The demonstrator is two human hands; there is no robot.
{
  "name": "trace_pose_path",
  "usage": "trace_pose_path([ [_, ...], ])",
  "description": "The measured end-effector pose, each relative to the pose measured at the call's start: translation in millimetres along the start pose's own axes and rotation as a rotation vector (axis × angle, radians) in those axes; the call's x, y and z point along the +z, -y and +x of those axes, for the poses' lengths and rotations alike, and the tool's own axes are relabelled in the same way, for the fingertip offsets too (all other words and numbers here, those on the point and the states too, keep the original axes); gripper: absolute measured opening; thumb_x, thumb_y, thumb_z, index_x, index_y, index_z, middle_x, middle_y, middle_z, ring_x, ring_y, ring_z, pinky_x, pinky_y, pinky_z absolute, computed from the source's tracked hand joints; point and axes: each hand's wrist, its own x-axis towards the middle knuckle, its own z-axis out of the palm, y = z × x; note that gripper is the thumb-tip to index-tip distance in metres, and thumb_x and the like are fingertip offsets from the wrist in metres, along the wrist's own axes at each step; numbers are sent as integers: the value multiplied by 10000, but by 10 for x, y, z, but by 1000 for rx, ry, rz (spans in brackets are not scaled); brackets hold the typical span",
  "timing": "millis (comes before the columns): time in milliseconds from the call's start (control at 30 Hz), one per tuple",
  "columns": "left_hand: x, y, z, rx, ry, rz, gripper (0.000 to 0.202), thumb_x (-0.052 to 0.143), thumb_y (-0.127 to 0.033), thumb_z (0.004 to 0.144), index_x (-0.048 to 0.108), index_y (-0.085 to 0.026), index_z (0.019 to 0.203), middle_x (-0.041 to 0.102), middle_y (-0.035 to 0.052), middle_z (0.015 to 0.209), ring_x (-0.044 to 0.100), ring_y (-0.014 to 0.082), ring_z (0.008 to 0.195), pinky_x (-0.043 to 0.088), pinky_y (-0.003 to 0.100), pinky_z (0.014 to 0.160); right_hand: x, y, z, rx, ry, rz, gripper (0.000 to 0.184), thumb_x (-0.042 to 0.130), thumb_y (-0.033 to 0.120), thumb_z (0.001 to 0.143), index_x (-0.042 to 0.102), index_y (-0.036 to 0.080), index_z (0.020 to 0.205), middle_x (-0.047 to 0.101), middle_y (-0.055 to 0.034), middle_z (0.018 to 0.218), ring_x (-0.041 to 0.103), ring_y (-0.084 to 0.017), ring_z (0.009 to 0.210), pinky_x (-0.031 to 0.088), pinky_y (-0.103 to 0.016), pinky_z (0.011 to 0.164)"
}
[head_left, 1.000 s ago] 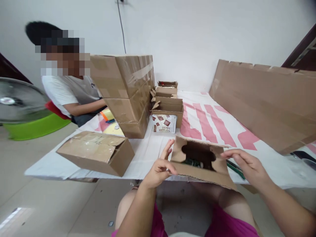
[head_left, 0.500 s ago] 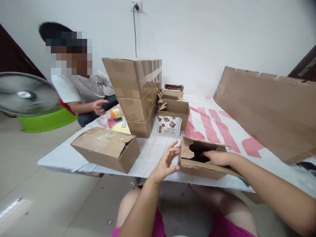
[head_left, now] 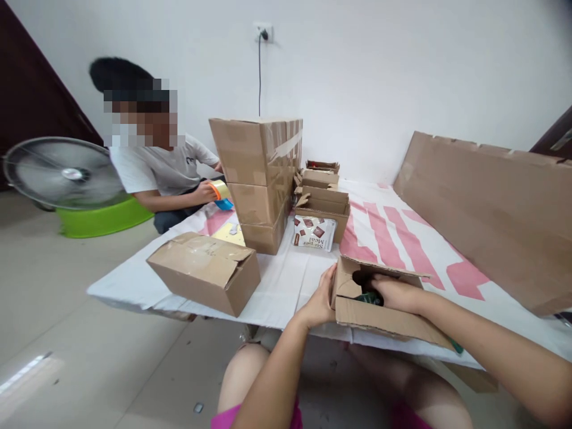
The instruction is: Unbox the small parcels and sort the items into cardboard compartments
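An open cardboard box [head_left: 379, 322] stands at the front edge of the table with its flaps up. My left hand [head_left: 319, 301] is pressed against its left end, thumb and fingers holding the corner. Into its opening reaches my right hand [head_left: 395, 293], most of its fingers hidden by the walls. Something dark green and shiny [head_left: 370, 298] shows inside, right by the right hand's fingers; whether they grip it I cannot see. Behind the box, a white pouch with brown squares [head_left: 314, 232], lettered "Super Meal", leans on another open box [head_left: 342, 217].
A closed carton [head_left: 203, 268] lies at the front left. Taped cartons [head_left: 250, 152] are stacked behind it. A co-worker [head_left: 165, 167] crouches on the left, one hand at a tape roll [head_left: 220, 190]. A large cardboard sheet [head_left: 482, 214] stands at the right; a fan [head_left: 67, 173] is far left.
My left hand has moved from beside the box onto its left end. Green now shows inside by my right hand. The co-worker's hand has reached the tape roll. The view has shifted slightly.
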Motion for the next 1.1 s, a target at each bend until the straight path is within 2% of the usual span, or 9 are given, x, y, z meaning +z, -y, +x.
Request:
trace_pose_path([
  [100,-51,-56,3,3,-54,-25,1234,856,-368,548,87,-235,1505,204,154,1536,271,352,1399,239,510,1157,-266,140,-41,-151,-75,-19,415,649,255,669,677,163,1072,648,-127,1100,618,-274,998,495,-380,884],
  [200,-176,-82,1,-2,-150,-7,1265,889,-387,469,160,-247,1493,264,145,1504,289,370,1380,254,527,1142,-574,249,-135,-251,-342,95,407,668,250,664,658,209,1068,633,-77,1121,608,-229,1015,502,-340,888],
  [367,-574,35,-20,-67,-529,106,1013,821,-332,590,280,-273,1444,286,97,1511,276,319,1403,229,473,1162,-894,232,-367,-94,-794,473,389,713,388,689,638,238,1040,645,-54,1070,630,-191,879,547,-284,692],
  [500,-796,138,-31,-203,-944,298,673,607,-242,798,322,-243,1408,317,106,1495,252,268,1424,216,442,1174,-603,46,-468,108,-867,631,443,711,455,672,621,224,1038,673,-50,946,631,-192,770,542,-301,637],
  [600,-752,163,-16,-359,-1064,473,633,646,-271,762,384,-151,1326,387,186,1381,336,319,1361,274,494,1133,-57,-111,-471,236,-756,685,457,715,451,638,629,203,1012,675,-73,956,638,-214,784,550,-333,671],
  [700,-585,169,22,-437,-985,481,406,605,-295,790,474,-155,1148,550,133,1097,562,287,1089,431,499,980,561,-224,-461,295,-639,773,473,717,453,603,627,191,986,671,-96,987,650,-240,799,561,-375,707],
  [833,-314,130,80,-369,-774,441,224,609,-270,771,533,-178,961,604,74,946,612,226,914,507,386,830,1137,-283,-465,350,-599,922,469,683,502,630,605,200,980,657,-70,905,642,-228,743,561,-374,674],
  [967,12,-24,81,-310,-370,463,212,570,-303,809,592,-169,972,624,86,957,597,229,929,489,368,836,1346,-297,-449,409,-647,1014,520,593,587,708,574,209,1065,528,20,665,576,-187,602,540,-344,572],
  [1100,339,-131,52,-374,-53,441,499,645,-325,761,552,-165,1225,628,131,1139,578,278,1078,451,403,950,1382,-344,-387,431,-649,995,535,513,642,747,569,207,1054,488,28,644,520,-166,531,486,-313,463],
])
